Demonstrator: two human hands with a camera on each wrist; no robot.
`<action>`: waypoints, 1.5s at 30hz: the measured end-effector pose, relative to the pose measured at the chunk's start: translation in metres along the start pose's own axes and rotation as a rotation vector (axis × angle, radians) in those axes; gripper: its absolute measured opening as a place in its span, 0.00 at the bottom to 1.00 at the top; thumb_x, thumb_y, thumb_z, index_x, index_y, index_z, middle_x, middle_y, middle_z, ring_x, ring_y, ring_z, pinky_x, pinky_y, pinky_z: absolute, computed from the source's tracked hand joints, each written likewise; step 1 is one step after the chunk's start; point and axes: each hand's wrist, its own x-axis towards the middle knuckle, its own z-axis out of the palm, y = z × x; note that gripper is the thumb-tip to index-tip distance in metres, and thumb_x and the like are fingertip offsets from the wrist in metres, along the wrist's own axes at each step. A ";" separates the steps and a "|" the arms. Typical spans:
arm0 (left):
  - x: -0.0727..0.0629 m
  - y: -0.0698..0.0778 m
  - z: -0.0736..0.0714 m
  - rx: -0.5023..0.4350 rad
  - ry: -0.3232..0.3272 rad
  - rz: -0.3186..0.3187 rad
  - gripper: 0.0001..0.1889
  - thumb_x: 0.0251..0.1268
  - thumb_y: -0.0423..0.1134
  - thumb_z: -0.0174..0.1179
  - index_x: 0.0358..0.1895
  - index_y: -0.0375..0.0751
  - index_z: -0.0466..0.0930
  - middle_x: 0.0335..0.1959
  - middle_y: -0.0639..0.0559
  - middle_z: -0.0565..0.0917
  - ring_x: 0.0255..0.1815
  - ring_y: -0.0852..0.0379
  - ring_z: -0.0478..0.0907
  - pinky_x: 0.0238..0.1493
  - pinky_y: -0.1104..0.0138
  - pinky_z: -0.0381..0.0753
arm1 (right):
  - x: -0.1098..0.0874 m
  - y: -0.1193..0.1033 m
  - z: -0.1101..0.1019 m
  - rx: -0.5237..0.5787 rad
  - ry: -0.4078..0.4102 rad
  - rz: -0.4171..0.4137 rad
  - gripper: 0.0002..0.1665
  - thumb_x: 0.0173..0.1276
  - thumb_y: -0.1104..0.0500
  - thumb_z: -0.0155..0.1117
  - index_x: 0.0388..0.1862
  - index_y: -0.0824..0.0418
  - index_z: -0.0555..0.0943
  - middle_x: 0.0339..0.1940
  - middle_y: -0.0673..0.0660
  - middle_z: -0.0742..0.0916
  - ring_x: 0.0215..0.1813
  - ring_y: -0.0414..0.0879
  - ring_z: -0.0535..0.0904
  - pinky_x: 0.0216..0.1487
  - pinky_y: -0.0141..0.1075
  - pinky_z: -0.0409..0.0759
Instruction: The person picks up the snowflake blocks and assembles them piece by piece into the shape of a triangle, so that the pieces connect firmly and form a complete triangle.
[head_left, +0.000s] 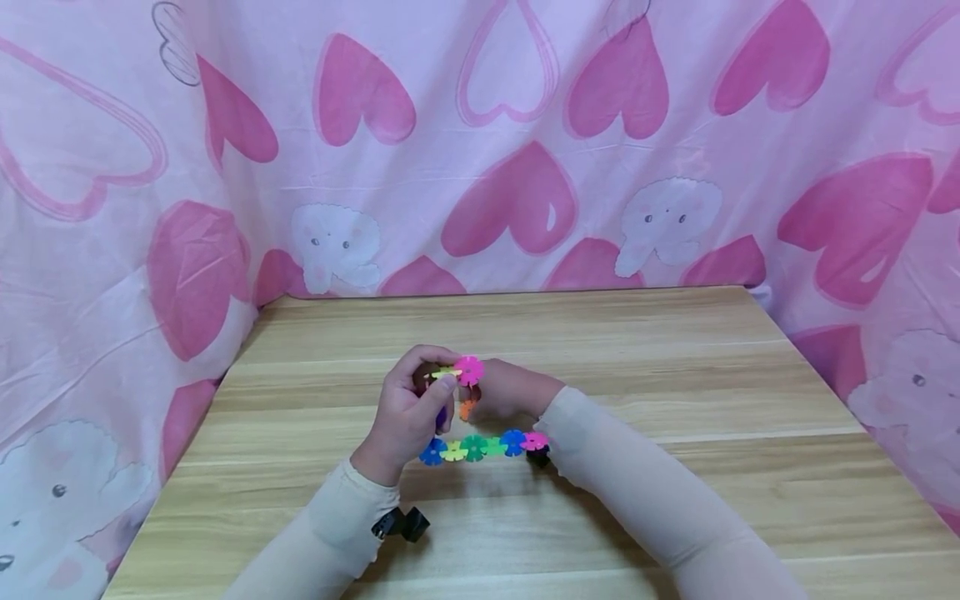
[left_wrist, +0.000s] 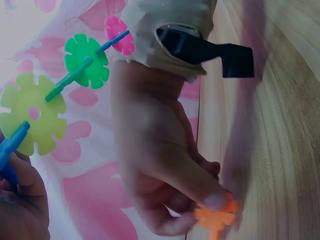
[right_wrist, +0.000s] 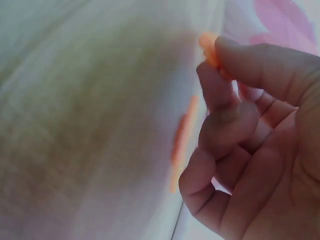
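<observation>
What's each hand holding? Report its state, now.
Left hand: closed, holding multicoloured flower pieces.
Right hand: closed, pinching an orange flower piece.

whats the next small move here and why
Probably nudge the orange piece toward the pink piece: the right hand pinches orange just below pink in the head view, while the left hand pinches the yellow piece beside it. Any existing join is unclear.

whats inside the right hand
The right hand pinches an orange flower-shaped piece between thumb and finger. Its notched edge shows in the left wrist view; the part under the thumb is covered, and the fingers hide some of the palm.
</observation>
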 end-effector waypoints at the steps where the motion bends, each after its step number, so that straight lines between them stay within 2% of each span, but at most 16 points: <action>1: 0.000 0.000 0.000 -0.001 0.002 0.002 0.11 0.76 0.25 0.50 0.56 0.29 0.74 0.23 0.49 0.77 0.13 0.54 0.71 0.13 0.66 0.74 | -0.003 0.000 -0.002 0.002 0.006 -0.014 0.16 0.66 0.71 0.73 0.47 0.54 0.86 0.31 0.57 0.81 0.33 0.50 0.77 0.37 0.41 0.81; 4: 0.001 -0.001 0.000 -0.012 0.003 0.010 0.10 0.76 0.25 0.50 0.56 0.28 0.73 0.24 0.49 0.78 0.12 0.54 0.70 0.12 0.66 0.73 | -0.013 -0.002 -0.011 0.012 0.053 -0.073 0.18 0.68 0.67 0.73 0.53 0.53 0.82 0.25 0.54 0.79 0.26 0.47 0.74 0.32 0.37 0.78; 6: 0.001 0.000 0.000 -0.017 0.005 0.013 0.10 0.76 0.25 0.50 0.56 0.27 0.72 0.24 0.50 0.78 0.12 0.55 0.70 0.12 0.66 0.73 | -0.020 -0.004 -0.019 -0.020 0.108 -0.134 0.16 0.69 0.64 0.74 0.52 0.54 0.81 0.23 0.52 0.79 0.24 0.44 0.72 0.30 0.35 0.76; 11: 0.001 0.000 -0.001 -0.010 0.011 0.021 0.10 0.77 0.25 0.50 0.56 0.27 0.72 0.26 0.55 0.80 0.11 0.55 0.70 0.12 0.66 0.74 | -0.043 -0.009 -0.034 0.049 0.214 -0.256 0.13 0.70 0.64 0.73 0.51 0.55 0.84 0.25 0.54 0.85 0.24 0.44 0.72 0.27 0.35 0.74; 14: 0.001 0.000 -0.001 0.006 0.012 0.033 0.11 0.77 0.26 0.50 0.57 0.28 0.72 0.27 0.56 0.80 0.11 0.55 0.71 0.12 0.66 0.75 | -0.057 -0.013 -0.040 0.088 0.273 -0.301 0.12 0.70 0.65 0.72 0.51 0.57 0.86 0.28 0.56 0.86 0.26 0.47 0.76 0.29 0.37 0.78; 18: 0.001 -0.002 -0.002 0.012 0.013 0.048 0.10 0.78 0.26 0.51 0.56 0.27 0.72 0.23 0.49 0.77 0.11 0.54 0.71 0.12 0.65 0.75 | -0.074 -0.017 -0.042 0.194 0.346 -0.329 0.12 0.71 0.65 0.71 0.52 0.59 0.87 0.31 0.59 0.87 0.32 0.52 0.84 0.38 0.43 0.87; 21: 0.001 -0.001 -0.002 0.007 0.010 0.050 0.10 0.78 0.27 0.51 0.56 0.27 0.72 0.23 0.44 0.75 0.11 0.54 0.71 0.12 0.65 0.75 | -0.082 -0.021 -0.041 0.300 0.374 -0.338 0.13 0.72 0.66 0.69 0.54 0.61 0.87 0.33 0.61 0.87 0.36 0.54 0.87 0.45 0.47 0.90; 26: 0.001 -0.001 -0.002 0.011 0.006 0.053 0.10 0.78 0.27 0.51 0.56 0.27 0.72 0.23 0.44 0.76 0.11 0.54 0.70 0.12 0.65 0.75 | -0.087 -0.025 -0.037 0.405 0.351 -0.390 0.16 0.70 0.72 0.66 0.57 0.69 0.84 0.36 0.59 0.87 0.37 0.49 0.87 0.47 0.46 0.90; 30: 0.001 -0.001 -0.002 0.034 0.016 0.046 0.11 0.77 0.26 0.51 0.57 0.29 0.74 0.23 0.46 0.76 0.12 0.54 0.70 0.13 0.65 0.75 | -0.089 -0.029 -0.034 0.458 0.320 -0.419 0.20 0.68 0.75 0.64 0.59 0.74 0.81 0.42 0.64 0.87 0.39 0.46 0.87 0.49 0.41 0.90; 33: 0.001 0.000 -0.003 0.053 0.028 0.042 0.12 0.76 0.24 0.51 0.57 0.30 0.74 0.23 0.46 0.75 0.12 0.54 0.70 0.13 0.65 0.76 | -0.092 -0.031 -0.033 0.484 0.298 -0.423 0.22 0.68 0.75 0.64 0.61 0.75 0.80 0.47 0.69 0.86 0.42 0.46 0.87 0.50 0.39 0.90; 35: 0.000 0.000 -0.004 0.059 0.033 0.043 0.12 0.75 0.24 0.51 0.57 0.30 0.74 0.24 0.45 0.75 0.12 0.54 0.70 0.14 0.64 0.76 | -0.093 -0.031 -0.033 0.494 0.285 -0.411 0.22 0.69 0.74 0.64 0.62 0.74 0.80 0.49 0.68 0.86 0.43 0.46 0.87 0.51 0.39 0.90; 41: 0.001 0.000 -0.003 0.061 0.036 0.045 0.12 0.75 0.24 0.51 0.57 0.30 0.74 0.23 0.43 0.74 0.13 0.54 0.70 0.14 0.65 0.76 | -0.095 -0.030 -0.034 0.497 0.252 -0.400 0.22 0.74 0.71 0.62 0.65 0.74 0.79 0.46 0.61 0.88 0.43 0.47 0.88 0.52 0.40 0.89; 45: 0.001 -0.001 -0.004 0.047 0.030 0.061 0.12 0.74 0.23 0.51 0.57 0.29 0.73 0.22 0.43 0.74 0.12 0.54 0.70 0.14 0.65 0.76 | -0.096 -0.030 -0.034 0.520 0.211 -0.417 0.22 0.76 0.72 0.60 0.67 0.76 0.77 0.46 0.67 0.88 0.42 0.47 0.88 0.52 0.40 0.89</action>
